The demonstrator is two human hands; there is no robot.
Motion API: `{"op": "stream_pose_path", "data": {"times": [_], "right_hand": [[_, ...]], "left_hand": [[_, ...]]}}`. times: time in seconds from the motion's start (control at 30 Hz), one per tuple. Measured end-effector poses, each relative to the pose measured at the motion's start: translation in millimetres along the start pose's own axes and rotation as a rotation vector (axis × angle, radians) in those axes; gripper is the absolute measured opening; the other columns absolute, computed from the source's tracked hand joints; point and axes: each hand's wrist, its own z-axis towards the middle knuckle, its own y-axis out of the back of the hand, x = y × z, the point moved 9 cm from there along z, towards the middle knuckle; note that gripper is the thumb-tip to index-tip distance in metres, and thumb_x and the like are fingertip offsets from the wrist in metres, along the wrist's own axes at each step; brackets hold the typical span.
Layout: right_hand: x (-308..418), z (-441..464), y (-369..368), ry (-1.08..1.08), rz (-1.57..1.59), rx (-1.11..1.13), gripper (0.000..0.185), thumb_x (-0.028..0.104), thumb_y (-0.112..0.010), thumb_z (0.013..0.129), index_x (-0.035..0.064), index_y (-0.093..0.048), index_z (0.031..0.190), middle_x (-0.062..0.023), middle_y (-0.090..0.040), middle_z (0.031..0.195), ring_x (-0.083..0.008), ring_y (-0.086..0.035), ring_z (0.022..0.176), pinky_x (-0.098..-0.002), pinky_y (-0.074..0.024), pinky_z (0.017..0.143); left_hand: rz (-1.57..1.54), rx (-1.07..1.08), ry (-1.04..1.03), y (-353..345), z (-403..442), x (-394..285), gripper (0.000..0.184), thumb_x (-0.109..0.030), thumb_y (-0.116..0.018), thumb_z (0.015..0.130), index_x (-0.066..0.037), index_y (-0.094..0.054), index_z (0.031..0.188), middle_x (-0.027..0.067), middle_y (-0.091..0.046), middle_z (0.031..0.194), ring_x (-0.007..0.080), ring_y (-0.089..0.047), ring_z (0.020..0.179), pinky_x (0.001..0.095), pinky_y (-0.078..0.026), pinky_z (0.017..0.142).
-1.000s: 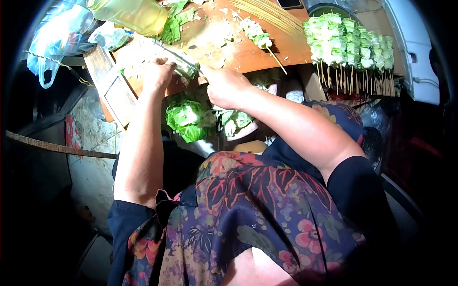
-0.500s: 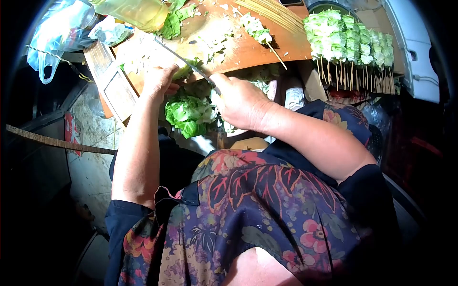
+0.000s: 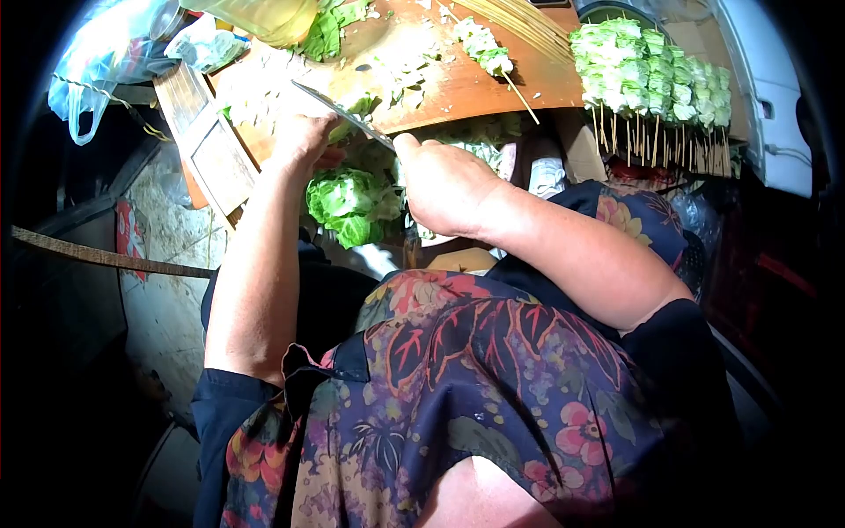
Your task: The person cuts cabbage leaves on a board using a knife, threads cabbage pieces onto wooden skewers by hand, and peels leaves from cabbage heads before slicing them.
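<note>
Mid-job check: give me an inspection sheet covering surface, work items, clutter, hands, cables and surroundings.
Surface: orange-brown tabletop, strewn with chopped leaf scraps.
Work items: knife, blade slanting toward the upper left; leafy green head below the near edge; one loaded skewer lying on the tabletop; bare skewers bundled beyond it; stacked leaf skewers at right.
Clutter: yellowish translucent container at the far edge; blue plastic bag at left.
Hands: right hand grips the knife; left hand beside the blade, its grip unclear.
Cables: twisted cord by the bag.
Surroundings: stained floor at left; dark edges, unreadable.
</note>
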Motion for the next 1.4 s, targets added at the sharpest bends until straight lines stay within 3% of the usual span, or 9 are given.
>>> {"op": "stream_pose_path", "data": {"times": [0.3,0.47,0.53,0.77,1.4], "right_hand": [[-25,19,-25,-0.009,0.001,-0.036,0.033,0.008,-0.047,0.082,-0.0050,-0.042,0.112,-0.0269,-0.061,0.085,-0.0415,-0.061,0.084,-0.0480,-0.0475,0.075],[-42,23,-31,-0.063,0.076,-0.060,0.036,0.014,-0.048,0.085,-0.0038,-0.041,0.116,-0.0260,-0.061,0.088,-0.0413,-0.060,0.085,-0.0476,-0.0476,0.076],[-40,23,-29,-0.009,0.075,-0.082,0.038,0.015,-0.049,0.086,-0.0035,-0.041,0.117,-0.0259,-0.061,0.089,-0.0410,-0.060,0.086,-0.0477,-0.0475,0.076],[-19,0,-12,0.058,0.134,-0.155,0.036,0.015,-0.051,0.086,-0.0029,-0.041,0.115,-0.0256,-0.061,0.087,-0.0416,-0.060,0.085,-0.0480,-0.0472,0.076],[-6,5,-13,0.039,0.094,0.059,0.025,0.008,-0.047,0.083,-0.0068,-0.044,0.102,-0.0276,-0.060,0.081,-0.0417,-0.060,0.083,-0.0478,-0.0473,0.074]], "left_hand": [[-0.060,0.004,-0.025,-4,-9,-3,0.039,-0.022,-0.062,0.088,0.000,-0.051,0.117,0.0160,-0.058,0.114,0.0257,-0.064,0.071,0.0350,-0.055,0.060],[-0.398,-0.028,0.017,2,-17,7,0.035,-0.016,-0.063,0.083,0.001,-0.052,0.111,0.0141,-0.058,0.095,0.0230,-0.062,0.071,0.0323,-0.056,0.062],[-0.376,-0.018,-0.009,3,-14,8,0.034,-0.014,-0.063,0.081,0.002,-0.053,0.109,0.0145,-0.057,0.094,0.0228,-0.062,0.071,0.0315,-0.056,0.061],[-0.341,-0.039,-0.071,-2,-13,7,0.033,-0.015,-0.064,0.080,0.005,-0.052,0.104,0.0138,-0.059,0.088,0.0233,-0.065,0.069,0.0298,-0.057,0.060],[-0.444,-0.009,-0.032,-4,-6,12,0.026,-0.013,-0.062,0.084,0.006,-0.055,0.100,0.0144,-0.062,0.089,0.0242,-0.066,0.067,0.0313,-0.058,0.059]]}}
